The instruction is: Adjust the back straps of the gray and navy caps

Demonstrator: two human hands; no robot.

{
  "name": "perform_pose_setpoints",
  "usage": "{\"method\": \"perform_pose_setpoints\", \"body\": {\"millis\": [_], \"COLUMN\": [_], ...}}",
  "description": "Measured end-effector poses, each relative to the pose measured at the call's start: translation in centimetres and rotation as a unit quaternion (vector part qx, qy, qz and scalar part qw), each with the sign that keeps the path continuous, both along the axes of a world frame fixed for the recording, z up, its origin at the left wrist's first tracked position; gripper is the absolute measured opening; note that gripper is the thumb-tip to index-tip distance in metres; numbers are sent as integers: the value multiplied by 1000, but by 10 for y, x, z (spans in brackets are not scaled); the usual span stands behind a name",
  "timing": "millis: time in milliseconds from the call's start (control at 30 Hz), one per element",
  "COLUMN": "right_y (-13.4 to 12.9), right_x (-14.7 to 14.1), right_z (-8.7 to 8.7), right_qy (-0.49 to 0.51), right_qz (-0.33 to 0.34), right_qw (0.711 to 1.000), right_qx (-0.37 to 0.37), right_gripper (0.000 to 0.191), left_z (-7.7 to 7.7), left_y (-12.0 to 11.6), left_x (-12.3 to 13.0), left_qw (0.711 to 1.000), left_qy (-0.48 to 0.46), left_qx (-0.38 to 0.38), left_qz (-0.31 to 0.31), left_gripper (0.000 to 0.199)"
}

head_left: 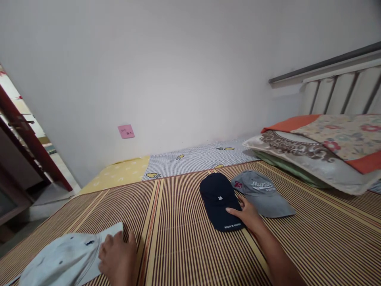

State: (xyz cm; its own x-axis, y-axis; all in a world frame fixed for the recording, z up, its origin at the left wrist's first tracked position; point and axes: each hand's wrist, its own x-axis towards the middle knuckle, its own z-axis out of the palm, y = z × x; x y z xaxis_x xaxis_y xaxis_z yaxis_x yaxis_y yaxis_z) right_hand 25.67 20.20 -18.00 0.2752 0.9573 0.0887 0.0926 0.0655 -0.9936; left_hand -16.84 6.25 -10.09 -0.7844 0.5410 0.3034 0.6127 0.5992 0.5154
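Observation:
A white cap [64, 254] with small dark marks lies on the striped mat at the lower left, its brim pointing right. My left hand [119, 254] is on that brim, fingers curled over it and thumb at its edge; the palm side is hidden. Right of centre is a navy baseball cap [216, 194] with a small white emblem and white lettering along the brim. My right hand [245, 214] grips its right side, thumb on top, the other fingers partly hidden. Just behind that hand sits a grey cap [268, 198] with white script, touching or nearly touching the navy one.
The striped mat [175, 222] covers the bed. Stacked pillows [297, 153] lie at the right, below a radiator [342, 91]. Patterned cloth [196, 159] runs along the wall, which bears a pink note [126, 131]. A red-brown door [32, 139] stands ajar at the left.

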Motion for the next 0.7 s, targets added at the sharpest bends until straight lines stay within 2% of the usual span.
{"method": "perform_pose_setpoints", "body": {"millis": [67, 133, 267, 367, 467, 533, 700], "right_y": [-1, -4, -12, -15, -12, -10, -5], "right_x": [-3, -6, -7, -5, -3, -3, -2], "right_z": [2, 6, 15, 17, 12, 7, -3], "right_qy": [56, 112, 214, 264, 295, 308, 330], "right_qz": [5, 25, 78, 82, 79, 80, 83], "right_qw": [998, 993, 973, 960, 951, 946, 938], "right_qx": [-23, -36, -45, -46, -52, -58, -67], "right_gripper": [82, 73, 45, 33, 33, 35, 36], "left_z": [-6, -8, -2, 1, -3, -8, -14], "left_y": [-1, -1, -1, 0, 5, 10, 14], "left_x": [-2, -4, -5, -5, -6, -6, -5], "left_qw": [1000, 1000, 997, 999, 998, 996, 997], "left_qy": [-3, -21, -71, -50, 38, 66, 59], "left_qx": [-20, -8, -7, -6, 46, 56, -40], "left_qz": [-3, -13, -16, 7, 19, 4, -23], "left_gripper": [59, 54, 59, 64, 61, 58, 53]}}
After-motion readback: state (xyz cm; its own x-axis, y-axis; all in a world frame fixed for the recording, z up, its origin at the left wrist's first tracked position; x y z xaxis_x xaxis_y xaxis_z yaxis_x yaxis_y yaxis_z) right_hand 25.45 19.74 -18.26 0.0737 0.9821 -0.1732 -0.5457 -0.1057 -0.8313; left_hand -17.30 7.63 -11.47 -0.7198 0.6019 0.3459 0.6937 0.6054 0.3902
